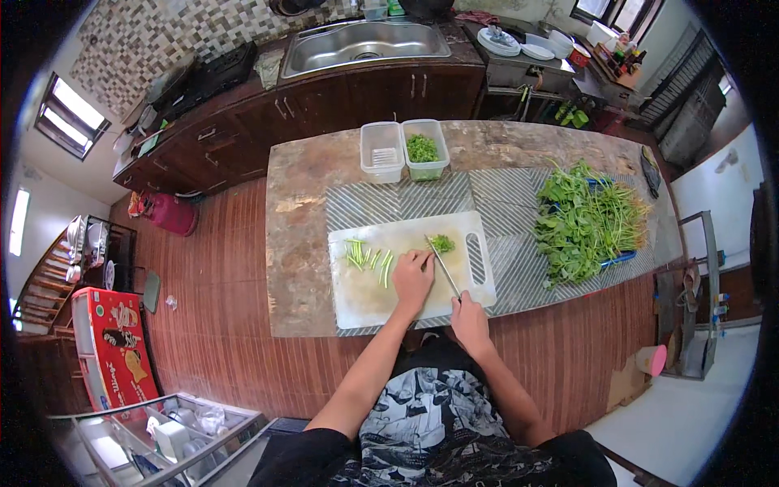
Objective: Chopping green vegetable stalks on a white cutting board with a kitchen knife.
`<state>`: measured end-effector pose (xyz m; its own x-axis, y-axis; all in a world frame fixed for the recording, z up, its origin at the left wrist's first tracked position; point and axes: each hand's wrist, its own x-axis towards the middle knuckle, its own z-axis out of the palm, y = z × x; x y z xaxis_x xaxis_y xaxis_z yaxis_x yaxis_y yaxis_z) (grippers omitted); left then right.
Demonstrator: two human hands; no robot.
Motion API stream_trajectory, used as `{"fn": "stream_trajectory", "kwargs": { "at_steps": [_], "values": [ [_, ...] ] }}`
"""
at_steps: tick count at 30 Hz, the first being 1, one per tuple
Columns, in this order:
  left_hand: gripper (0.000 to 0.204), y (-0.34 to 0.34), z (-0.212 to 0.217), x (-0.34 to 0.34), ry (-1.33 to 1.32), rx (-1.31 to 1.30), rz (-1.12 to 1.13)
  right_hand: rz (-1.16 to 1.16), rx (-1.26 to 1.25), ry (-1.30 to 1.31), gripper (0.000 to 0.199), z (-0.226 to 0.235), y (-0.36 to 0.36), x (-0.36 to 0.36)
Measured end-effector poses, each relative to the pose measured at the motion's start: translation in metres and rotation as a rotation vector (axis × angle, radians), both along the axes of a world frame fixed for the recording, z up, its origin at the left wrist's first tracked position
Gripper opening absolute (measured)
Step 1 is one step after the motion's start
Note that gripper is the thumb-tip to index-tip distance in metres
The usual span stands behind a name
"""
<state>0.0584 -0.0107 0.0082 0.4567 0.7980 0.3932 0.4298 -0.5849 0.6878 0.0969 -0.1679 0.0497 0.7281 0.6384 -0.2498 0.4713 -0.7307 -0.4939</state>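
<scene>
White plastic, smooth and rectangular with rounded corners and a slot handle at its right end, the cutting board [373, 292] lies on a striped grey mat [503, 211] over the mottled brown stone tabletop [296, 243]. Both forearms come up from the lower edge, bare below dark sleeves. The left hand [412, 280] rests palm down on the board's middle, fingers curled together and pressed on a few stems that are hard to make out under them. The right hand [469, 318] sits at the board's near right corner, its fingers closed around the handle of a knife [443, 266], whose thin blade slants up and to the left, its tip near the left fingertips. Short pale green stem pieces [367, 258] lie scattered left of that hand, and a small heap of chopped leaves [441, 243] sits just beyond the blade. Two clear rectangular tubs stand side by side at the far edge, the left tub [381, 151] without greens, the right tub [425, 149] holding chopped greens. Long leafy stalks [586, 221] are piled to the right, well apart from the board.
</scene>
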Motion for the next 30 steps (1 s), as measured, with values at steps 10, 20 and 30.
{"fn": "stream_trajectory", "kwargs": {
  "at_steps": [10, 20, 30],
  "values": [
    [0.007, 0.000, -0.002, -0.001, 0.008, 0.019, -0.007, 0.027, -0.001, 0.069, 0.030, -0.006, -0.006, 0.008],
    [0.009, -0.001, -0.003, 0.001, 0.014, 0.001, -0.004, 0.121, 0.008, 0.062, 0.028, -0.012, -0.006, 0.023],
    [0.009, -0.003, -0.007, 0.001, 0.037, 0.047, -0.007, 0.098, 0.044, 0.052, 0.028, -0.007, 0.012, 0.024]
  ]
}}
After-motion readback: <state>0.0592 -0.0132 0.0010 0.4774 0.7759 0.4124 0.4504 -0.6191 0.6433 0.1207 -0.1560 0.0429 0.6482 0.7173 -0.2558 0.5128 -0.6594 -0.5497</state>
